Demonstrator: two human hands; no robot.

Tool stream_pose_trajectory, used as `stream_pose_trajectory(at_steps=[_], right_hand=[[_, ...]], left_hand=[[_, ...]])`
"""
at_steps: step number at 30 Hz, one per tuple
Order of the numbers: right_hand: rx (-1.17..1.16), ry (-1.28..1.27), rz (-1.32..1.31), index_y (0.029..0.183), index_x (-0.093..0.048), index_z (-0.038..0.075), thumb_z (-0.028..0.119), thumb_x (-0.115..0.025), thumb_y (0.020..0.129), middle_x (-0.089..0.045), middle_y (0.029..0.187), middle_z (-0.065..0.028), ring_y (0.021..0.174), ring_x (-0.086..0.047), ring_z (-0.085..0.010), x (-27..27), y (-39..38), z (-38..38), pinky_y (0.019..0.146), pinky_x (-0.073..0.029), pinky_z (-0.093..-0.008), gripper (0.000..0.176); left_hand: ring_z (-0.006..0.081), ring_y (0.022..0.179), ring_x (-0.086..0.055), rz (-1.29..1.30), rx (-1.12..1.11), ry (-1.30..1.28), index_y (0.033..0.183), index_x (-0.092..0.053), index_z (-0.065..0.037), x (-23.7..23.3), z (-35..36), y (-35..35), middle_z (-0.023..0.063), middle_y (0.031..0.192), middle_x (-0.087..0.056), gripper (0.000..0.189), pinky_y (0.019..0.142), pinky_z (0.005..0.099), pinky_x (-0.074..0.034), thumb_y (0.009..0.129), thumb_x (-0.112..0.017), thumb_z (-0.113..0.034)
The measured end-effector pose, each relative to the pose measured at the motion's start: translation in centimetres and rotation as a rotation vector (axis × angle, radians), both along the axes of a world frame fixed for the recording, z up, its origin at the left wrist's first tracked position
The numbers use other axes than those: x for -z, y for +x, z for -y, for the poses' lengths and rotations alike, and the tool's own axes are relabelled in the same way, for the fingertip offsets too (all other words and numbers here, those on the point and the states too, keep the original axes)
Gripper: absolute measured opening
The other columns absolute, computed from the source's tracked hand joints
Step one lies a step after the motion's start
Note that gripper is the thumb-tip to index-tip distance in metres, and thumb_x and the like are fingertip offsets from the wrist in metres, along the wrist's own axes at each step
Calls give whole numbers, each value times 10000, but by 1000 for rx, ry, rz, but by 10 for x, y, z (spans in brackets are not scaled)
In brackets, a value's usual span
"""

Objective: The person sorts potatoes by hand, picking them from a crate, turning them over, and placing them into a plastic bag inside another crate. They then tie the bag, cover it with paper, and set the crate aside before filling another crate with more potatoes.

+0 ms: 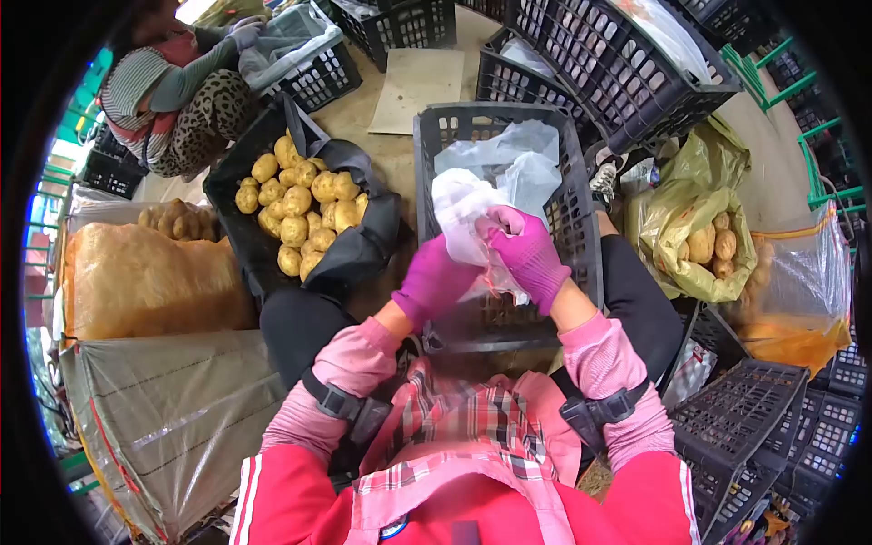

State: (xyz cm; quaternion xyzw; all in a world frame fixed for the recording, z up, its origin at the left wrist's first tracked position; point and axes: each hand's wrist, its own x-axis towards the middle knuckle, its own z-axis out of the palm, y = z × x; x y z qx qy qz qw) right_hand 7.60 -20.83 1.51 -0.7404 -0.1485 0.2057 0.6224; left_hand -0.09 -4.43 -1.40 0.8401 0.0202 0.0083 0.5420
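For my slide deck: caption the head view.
Left hand and right hand, in purple gloves, hold a clear plastic bag over a black crate, potatoes alongside.

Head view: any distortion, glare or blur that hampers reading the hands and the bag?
Head view: strong fisheye bending, black vignette round the edges; light soft and even, no hard shadows; the white plastic bag is washed out, its folds unclear; left hand and right hand, both gloved, look sharp.
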Motion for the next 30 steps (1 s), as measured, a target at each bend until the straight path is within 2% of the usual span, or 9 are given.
stream_pose_trajectory(at_steps=[8,11,15,18,20,22,23,26,30], right_hand=[[306,-668,145,1409,-424,8,277,-812,733,-549,1344,-188,1167,-580,-283,108,142,34,947,-490,-392,825],[460,-681,-296,1404,-451,36,318,-820,698,-531,1371,-201,1224,-554,-308,189,203,25,997,-464,-391,845],[628,-638,-197,1363,-502,45,321,-775,736,-567,1321,-214,1212,-565,-315,252,213,-6,983,-472,-392,737],[250,-397,-347,1269,-571,44,207,-576,905,-665,1123,-136,1060,-644,-247,223,197,-56,915,-517,-376,399],[85,390,-460,1247,-583,37,105,-485,951,-671,1112,-97,1007,-660,-201,206,158,-87,884,-532,-328,318],[-149,364,-564,1222,-599,13,47,-500,951,-677,1085,-73,930,-659,-160,123,111,-89,858,-535,-303,290],[-286,267,-180,1149,-650,22,32,-573,897,-673,931,-30,831,-604,-89,93,80,-86,733,-504,-266,264],[-266,-87,-18,721,-603,25,171,-672,773,-626,668,-160,604,-592,-264,37,-6,-69,581,-447,-403,170],[-368,-412,250,822,-614,29,148,-668,727,-622,761,-178,716,-615,-361,-19,-63,-18,632,-473,-437,162]], left_hand=[[369,921,-673,-158,-291,54,1062,-662,-13,18,-70,20,225,943,-690,282,757,396,-514,857,-644,-205],[303,887,-695,-192,-352,-12,1048,-660,22,23,-76,26,199,914,-706,240,739,364,-509,892,-618,-156],[258,828,-687,-255,-348,-65,1029,-658,34,27,-91,30,168,884,-708,228,725,350,-504,912,-610,-156],[215,758,-670,-279,-309,-136,1029,-654,22,32,-90,29,138,809,-682,258,679,328,-508,935,-595,-212],[188,744,-663,-466,-308,-286,1062,-641,9,17,-84,36,107,796,-663,310,658,301,-518,954,-575,-273],[131,836,-641,-712,-327,-564,1237,-553,-28,-6,-81,40,80,995,-638,401,677,301,-539,995,-507,-343],[126,860,-634,-649,-237,-612,1243,-549,-35,-4,-84,34,77,1016,-630,387,700,295,-539,1003,-489,-332],[121,1030,-589,-182,176,-467,1301,-494,-35,42,-94,21,57,1125,-592,353,880,264,-505,1017,-444,-240],[135,1074,-575,-293,116,-836,1430,-355,-10,6,-52,7,66,1172,-584,549,935,278,-480,925,-562,-71]])
